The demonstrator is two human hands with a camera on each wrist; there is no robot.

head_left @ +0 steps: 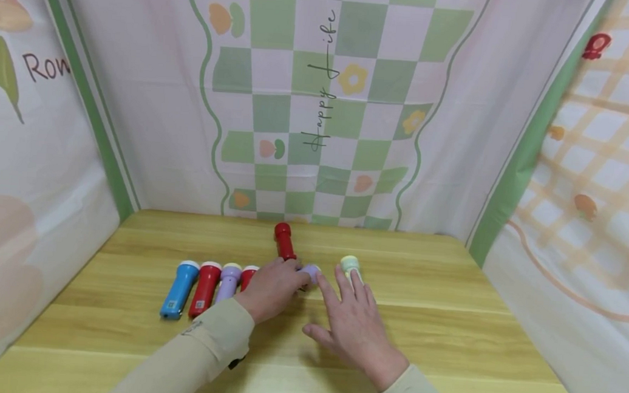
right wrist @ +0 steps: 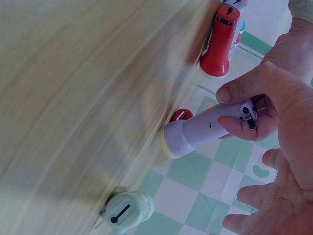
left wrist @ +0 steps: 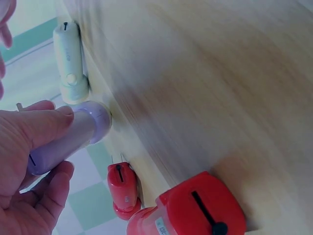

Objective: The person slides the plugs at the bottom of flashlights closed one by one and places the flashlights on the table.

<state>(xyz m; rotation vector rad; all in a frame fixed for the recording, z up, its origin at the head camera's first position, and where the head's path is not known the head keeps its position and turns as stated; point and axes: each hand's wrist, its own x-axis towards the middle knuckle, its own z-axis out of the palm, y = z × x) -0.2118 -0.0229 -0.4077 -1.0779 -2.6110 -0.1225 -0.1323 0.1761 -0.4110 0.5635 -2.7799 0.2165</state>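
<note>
- Head view, nearest: two beige sleeves reach in over the wood-grain table, framing the work between them.
- Right hand: fingers straight and spread apart, thumb out to the side, pinching nothing. Its index fingertip comes right beside the held flashlight's head, probably to steady or guide it; whether it touches, I cannot tell.
- Left hand: thumb and fingers clamped on the body of a lavender flashlight. Gripping it towards the tail seems to leave the flared head free.
- That flashlight is between the two hands, tilted, head down towards the table in both wrist views. I cannot tell whether the rim meets the wood.
- Left of the left hand, a row lies side by side: blue flashlight, red flashlight, a second lavender flashlight and another red flashlight, the last two partly hidden by the hand and sleeve. Heads point away and roughly level, which looks like deliberate alignment.
- Light green flashlight: lies beyond the right fingers, apart from the row.
- Dark red flashlight: farthest back, lying alone just past the left hand, head away.
- Behind everything hangs a green-checked cloth, apparently as a backdrop.
</note>
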